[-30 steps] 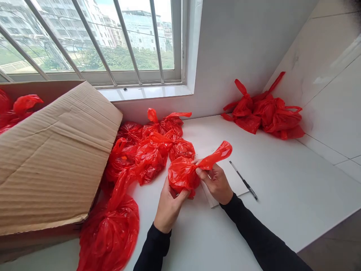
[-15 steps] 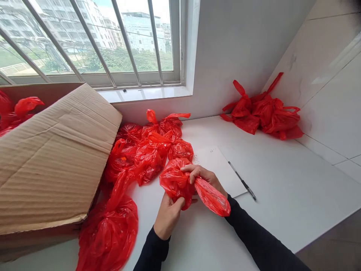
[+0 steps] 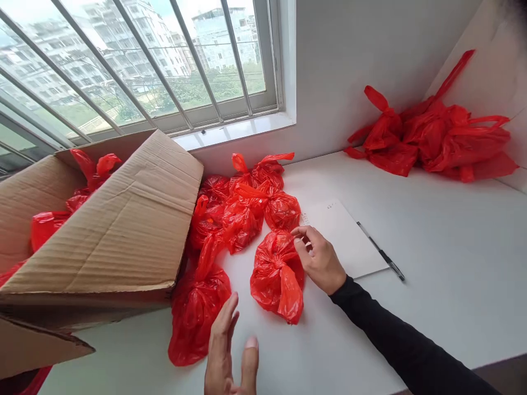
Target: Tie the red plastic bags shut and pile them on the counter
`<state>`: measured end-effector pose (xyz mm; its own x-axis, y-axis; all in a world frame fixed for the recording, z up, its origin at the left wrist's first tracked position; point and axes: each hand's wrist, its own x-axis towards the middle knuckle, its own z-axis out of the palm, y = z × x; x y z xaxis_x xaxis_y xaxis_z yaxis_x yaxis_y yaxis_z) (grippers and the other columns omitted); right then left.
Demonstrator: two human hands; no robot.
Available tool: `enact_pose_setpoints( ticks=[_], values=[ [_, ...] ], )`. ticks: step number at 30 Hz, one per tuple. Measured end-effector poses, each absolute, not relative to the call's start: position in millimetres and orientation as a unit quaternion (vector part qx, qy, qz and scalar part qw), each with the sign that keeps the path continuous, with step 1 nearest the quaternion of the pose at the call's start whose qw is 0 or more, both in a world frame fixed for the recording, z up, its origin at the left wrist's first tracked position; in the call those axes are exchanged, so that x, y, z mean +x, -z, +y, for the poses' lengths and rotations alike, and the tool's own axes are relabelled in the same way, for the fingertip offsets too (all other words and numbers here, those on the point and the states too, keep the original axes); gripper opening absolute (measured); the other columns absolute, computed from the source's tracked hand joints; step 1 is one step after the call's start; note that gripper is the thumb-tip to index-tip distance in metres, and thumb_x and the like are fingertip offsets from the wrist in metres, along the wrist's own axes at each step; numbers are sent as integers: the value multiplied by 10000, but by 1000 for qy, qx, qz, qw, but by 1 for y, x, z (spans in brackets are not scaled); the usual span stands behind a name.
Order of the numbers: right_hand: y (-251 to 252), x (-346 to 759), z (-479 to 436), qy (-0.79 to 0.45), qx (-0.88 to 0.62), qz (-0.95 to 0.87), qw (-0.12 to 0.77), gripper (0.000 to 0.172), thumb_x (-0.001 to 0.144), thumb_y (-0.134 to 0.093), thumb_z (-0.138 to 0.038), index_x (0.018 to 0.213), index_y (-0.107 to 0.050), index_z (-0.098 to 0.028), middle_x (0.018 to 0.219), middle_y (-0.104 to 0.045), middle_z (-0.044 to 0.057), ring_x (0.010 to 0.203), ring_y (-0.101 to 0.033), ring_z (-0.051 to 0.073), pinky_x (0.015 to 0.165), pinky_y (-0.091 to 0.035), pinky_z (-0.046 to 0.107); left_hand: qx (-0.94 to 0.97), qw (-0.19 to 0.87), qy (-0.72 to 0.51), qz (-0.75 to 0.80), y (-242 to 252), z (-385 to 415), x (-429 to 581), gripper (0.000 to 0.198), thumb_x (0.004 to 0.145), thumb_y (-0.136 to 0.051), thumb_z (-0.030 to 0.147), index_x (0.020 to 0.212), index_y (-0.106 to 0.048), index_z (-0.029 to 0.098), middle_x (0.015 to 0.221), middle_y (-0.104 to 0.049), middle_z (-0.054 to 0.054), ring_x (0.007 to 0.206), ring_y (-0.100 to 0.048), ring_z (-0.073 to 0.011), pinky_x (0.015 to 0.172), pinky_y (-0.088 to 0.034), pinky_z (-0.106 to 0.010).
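A knotted red plastic bag (image 3: 274,274) rests on the white table, its tied end lying toward me. Beside its upper right edge is my right hand (image 3: 323,260), fingers curved and apart, with nothing held; whether a fingertip touches the bag I cannot tell. My left hand (image 3: 230,351) is at the bottom of the view, open, thumb apart from the fingers and nothing in it. Just beyond it lies another tied red bag (image 3: 200,312). Several more knotted red bags (image 3: 242,219) sit bunched against the cardboard box, their contents hidden by the plastic.
An open cardboard box (image 3: 123,219) with red bags inside stands at left, its flap leaning outward. Right of the bunch lie a white sheet of paper (image 3: 354,247) and a black pen (image 3: 382,255). More red bags (image 3: 436,137) lie in the far right corner. A barred window is behind.
Both hands have let go of the red bag, which now lies on the table. My left hand has drawn back toward me and opened. The view has shifted left.
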<state>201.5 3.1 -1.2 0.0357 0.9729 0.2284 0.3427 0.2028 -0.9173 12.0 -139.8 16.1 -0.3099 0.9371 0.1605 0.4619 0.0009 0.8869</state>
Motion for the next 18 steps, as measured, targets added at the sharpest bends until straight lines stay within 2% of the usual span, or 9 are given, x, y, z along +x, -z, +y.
enact_pose_setpoints(
  ticks=[4, 8, 13, 18],
  values=[
    [6, 190, -3, -435, -414, -677, 426, 287, 941, -454, -170, 1169, -624, -213, 1111, -697, 55, 1033, -665, 186, 902, -522, 319, 706, 85, -350, 610, -19, -110, 33, 560, 949, -501, 190, 1488, -371, 270, 1555, -399, -83, 1438, -355, -273, 1159, -362, -492],
    [6, 181, -8, -504, -333, -679, 417, 334, 899, -507, -122, 1196, -632, -211, 1153, -711, 54, 1062, -680, 178, 954, -518, 312, 781, -31, -218, 585, 5, -95, 41, 590, 933, -469, 123, 1505, -343, 189, 1583, -361, -109, 1485, -253, -289, 1187, -278, -560],
    [6, 185, -4, -481, -400, -641, 444, 312, 934, -448, -140, 1143, -669, -212, 1112, -728, 62, 1056, -683, 181, 882, -544, 310, 782, -73, -173, 594, 10, -96, 37, 584, 901, -484, 115, 1477, -403, 159, 1575, -378, -115, 1478, -272, -290, 1152, -348, -518],
    [7, 188, 0, -479, -421, -619, 458, 278, 944, -479, -197, 1141, -673, -218, 1077, -733, 57, 995, -691, 173, 799, -556, 290, 777, -91, -183, 596, -10, -77, 31, 602, 891, -539, 176, 1481, -421, 203, 1610, -314, -92, 1502, -190, -322, 1210, -190, -565]
  ],
)
